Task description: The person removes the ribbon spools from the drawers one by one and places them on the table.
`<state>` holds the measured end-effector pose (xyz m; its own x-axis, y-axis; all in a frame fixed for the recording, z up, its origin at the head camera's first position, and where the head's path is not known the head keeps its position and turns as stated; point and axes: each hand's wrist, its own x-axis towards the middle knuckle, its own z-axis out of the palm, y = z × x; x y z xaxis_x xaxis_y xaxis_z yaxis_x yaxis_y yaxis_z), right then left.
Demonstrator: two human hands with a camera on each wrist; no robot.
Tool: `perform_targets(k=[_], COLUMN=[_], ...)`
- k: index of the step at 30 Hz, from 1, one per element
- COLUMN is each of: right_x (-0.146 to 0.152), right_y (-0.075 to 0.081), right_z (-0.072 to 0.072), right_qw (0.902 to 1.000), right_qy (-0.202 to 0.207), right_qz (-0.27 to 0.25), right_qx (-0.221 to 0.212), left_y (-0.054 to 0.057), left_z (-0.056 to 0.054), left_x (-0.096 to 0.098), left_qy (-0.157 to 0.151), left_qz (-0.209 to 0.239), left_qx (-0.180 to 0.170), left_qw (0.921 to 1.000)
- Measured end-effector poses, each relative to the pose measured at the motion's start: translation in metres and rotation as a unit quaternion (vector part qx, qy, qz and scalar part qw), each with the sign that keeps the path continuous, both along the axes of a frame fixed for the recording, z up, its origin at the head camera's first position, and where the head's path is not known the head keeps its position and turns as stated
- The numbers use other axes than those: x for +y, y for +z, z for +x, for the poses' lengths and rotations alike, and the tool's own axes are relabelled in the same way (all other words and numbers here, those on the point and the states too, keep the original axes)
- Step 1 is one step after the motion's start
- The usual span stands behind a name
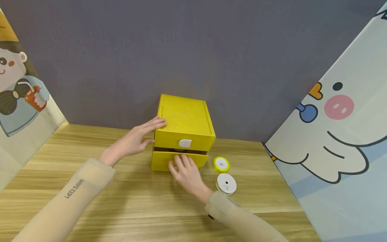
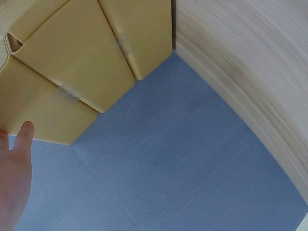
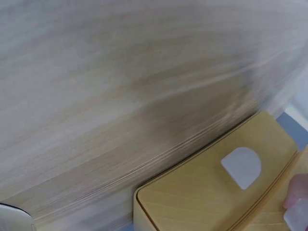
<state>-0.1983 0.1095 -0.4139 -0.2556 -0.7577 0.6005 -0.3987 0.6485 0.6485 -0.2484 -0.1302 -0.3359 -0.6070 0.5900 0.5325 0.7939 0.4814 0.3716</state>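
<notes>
A yellow drawer box [image 1: 187, 116] stands on the wooden table against the dark wall. My left hand [image 1: 136, 137] rests its straight fingers on the top's left edge, thumb by the side. A drawer [image 1: 161, 161] below the top one sticks out slightly, leaving a dark gap above its front. At this front, my right hand [image 1: 187, 173] has its fingers bent at the upper edge. In the right wrist view, a fingertip [image 3: 296, 190] meets this drawer's white pull tab [image 3: 298, 216], pinching it. Another white tab [image 3: 243, 166] shows on the lowest front, near the table.
Right of the box lie a yellow-rimmed ribbon spool [image 1: 221, 164] and a white spool [image 1: 226, 183], close to my right forearm. The dark wall [image 1: 187, 50] rises right behind the box. Cartoon-printed panels [image 1: 338, 134] flank the table on both sides.
</notes>
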Motion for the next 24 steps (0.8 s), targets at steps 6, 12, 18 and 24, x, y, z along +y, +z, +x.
perform_targets(k=[6,12,18,24], right_x=[0.0,0.001,0.002,0.004], right_y=[-0.001,-0.001,0.001,0.003], right_z=[0.009,0.02,0.033,0.043], right_qw=[0.9987,0.9973,0.9971,0.9973], right_qy=[0.04,0.06,0.065,0.065], right_qz=[-0.019,-0.018,-0.021,-0.019], right_qx=[0.026,0.037,0.035,0.026], left_y=[0.002,0.003,0.003,0.003], left_z=[0.002,0.003,0.003,0.005], left_x=[0.0,0.0,0.0,0.0], left_qy=[0.0,0.003,0.003,0.005], left_qz=[0.0,0.001,0.003,0.002], left_qx=[-0.004,-0.003,0.002,-0.007], left_qw=[1.0,1.0,1.0,1.0])
